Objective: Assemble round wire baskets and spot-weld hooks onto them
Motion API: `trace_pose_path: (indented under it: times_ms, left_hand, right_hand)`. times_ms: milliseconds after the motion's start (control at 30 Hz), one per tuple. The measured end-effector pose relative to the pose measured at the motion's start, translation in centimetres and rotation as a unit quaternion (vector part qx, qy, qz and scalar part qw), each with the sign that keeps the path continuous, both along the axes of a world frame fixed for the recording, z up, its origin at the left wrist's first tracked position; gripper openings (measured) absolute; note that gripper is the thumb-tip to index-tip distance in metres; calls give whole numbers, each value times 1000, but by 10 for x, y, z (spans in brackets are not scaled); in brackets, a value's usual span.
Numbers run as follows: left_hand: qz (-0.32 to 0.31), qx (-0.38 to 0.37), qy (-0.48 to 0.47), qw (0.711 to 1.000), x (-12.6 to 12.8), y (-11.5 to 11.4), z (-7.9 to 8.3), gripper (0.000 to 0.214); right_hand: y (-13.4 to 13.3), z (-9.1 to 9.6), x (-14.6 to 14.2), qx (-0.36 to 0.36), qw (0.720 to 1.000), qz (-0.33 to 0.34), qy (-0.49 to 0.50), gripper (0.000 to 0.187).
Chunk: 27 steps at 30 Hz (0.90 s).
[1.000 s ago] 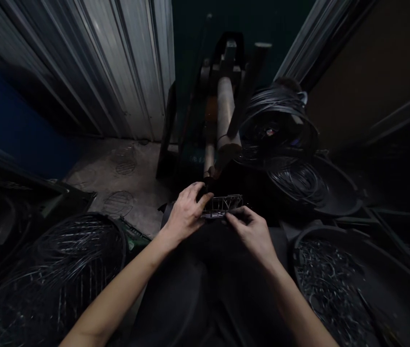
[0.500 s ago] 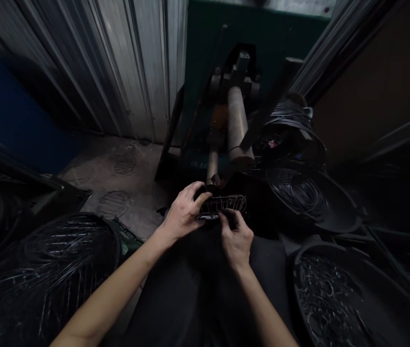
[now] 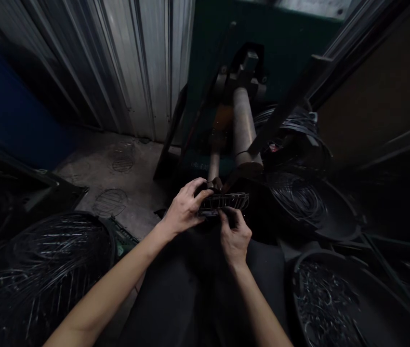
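A small wire basket (image 3: 241, 200) with thin metal bars sits between my hands, close to the lower arm (image 3: 214, 166) of a green machine. My left hand (image 3: 186, 205) grips its left end, thumb on the near side and fingers curled over the top. At the near lower edge, my right hand (image 3: 235, 233) is closed in a pinch against the bars; whether a small piece of wire is between its fingertips I cannot make out. Above the basket hangs the machine's thick upper cylinder (image 3: 244, 120). Darkness hides the basket's underside.
On the right stand a dark pan with coiled wire (image 3: 298, 197) and a tub of small bent wire pieces (image 3: 324, 299). A container of wire grids (image 3: 60, 260) is at the left. Round wire grids (image 3: 111, 201) lie on the floor by the corrugated wall (image 3: 143, 67).
The view has shifted slightly, so the machine appears a little further right. Both hands stay at the basket, which has tilted slightly; the grips look the same.
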State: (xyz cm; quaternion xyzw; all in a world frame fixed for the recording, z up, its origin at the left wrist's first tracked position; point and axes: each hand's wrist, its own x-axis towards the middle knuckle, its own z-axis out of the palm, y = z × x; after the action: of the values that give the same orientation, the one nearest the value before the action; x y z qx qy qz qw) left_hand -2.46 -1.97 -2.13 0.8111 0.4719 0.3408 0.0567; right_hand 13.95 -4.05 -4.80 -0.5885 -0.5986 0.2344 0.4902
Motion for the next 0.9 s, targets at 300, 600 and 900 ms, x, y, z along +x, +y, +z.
trace_pose_path:
  times_ms: [300,600,900]
  left_hand:
    - [-10,15,-1,1000,-2,4,-2,59]
    - [-5,5,11,1000,-2,9,3,56]
    - [6,67,34,997,-3,15,-6,53]
  right_hand:
    - [1,1,0,20,1000,-5,-5,21]
    - [7,-1,-3,25,999,-19,-22,21]
    - [10,-2,-6,86,995,0,-43,15]
